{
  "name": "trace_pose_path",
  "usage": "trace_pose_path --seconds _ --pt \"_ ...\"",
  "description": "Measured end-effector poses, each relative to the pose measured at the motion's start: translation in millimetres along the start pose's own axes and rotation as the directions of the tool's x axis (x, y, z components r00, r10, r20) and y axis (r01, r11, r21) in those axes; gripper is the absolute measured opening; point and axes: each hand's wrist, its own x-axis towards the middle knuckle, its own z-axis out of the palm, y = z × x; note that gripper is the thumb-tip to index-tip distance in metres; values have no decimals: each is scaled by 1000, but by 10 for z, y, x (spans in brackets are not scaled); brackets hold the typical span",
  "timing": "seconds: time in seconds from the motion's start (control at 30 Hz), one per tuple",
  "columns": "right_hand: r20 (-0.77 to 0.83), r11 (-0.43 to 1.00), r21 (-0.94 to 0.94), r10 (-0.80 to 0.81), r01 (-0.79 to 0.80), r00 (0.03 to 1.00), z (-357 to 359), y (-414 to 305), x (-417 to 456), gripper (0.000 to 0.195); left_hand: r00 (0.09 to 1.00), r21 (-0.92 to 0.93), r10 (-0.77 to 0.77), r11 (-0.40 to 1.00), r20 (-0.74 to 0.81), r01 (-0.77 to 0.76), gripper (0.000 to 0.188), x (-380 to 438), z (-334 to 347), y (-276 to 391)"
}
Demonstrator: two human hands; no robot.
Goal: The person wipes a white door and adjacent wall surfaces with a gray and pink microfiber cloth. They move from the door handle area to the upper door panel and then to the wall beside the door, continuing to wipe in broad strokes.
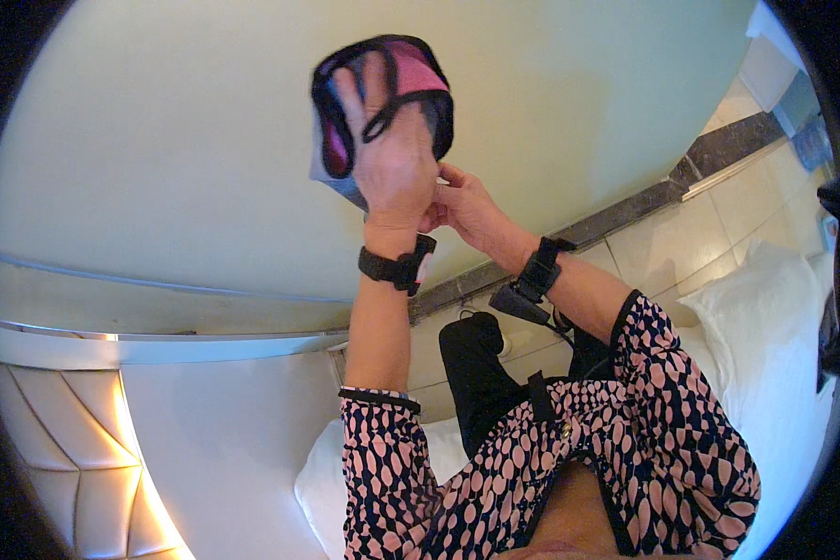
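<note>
A small fabric pouch [420, 70] in pink and grey, with black edging and a small black loop, is held up in front of the wall. My left hand [392, 157] reaches into its opening, the visible fingers stretched out and slightly blurred. The thumb of that hand is hidden, so its grip is unclear. Behind my left wrist, the thumb and fingers of my right hand [465, 203] appear pinched at the pouch's near side. The exact point of contact is covered. Each wrist carries a black strap with a small device.
A pale wall [182, 140] rises ahead, with dark skirting [602, 217] above the tiled floor [707, 224]. To the right lies white bedding [763, 336]. A lit padded panel [77, 448] stands at lower left. My legs in black trousers [472, 371] are below the hands.
</note>
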Motion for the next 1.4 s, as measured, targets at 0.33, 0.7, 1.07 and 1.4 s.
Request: trace_pose_path --seconds 0.33,0.7,1.07,1.4 --pt "-21 964 -215 154 -154 988 -154 59 -50 19 974 449 -223 868 -30 212 48 -81 -120 -367" --pt "177 877 441 124 -191 976 -301 -147 1 81 972 565 -180 791 -151 234 58 -242 -27 -503" --pt "171 737 630 175 -244 970 -526 -230 120 78 963 557 -243 788 -115 265 59 -192 -10 -462" --pt "65 815 486 325 -314 943 -431 -274 163 51 955 484 -259 823 -144 296 58 -251 24 -482"
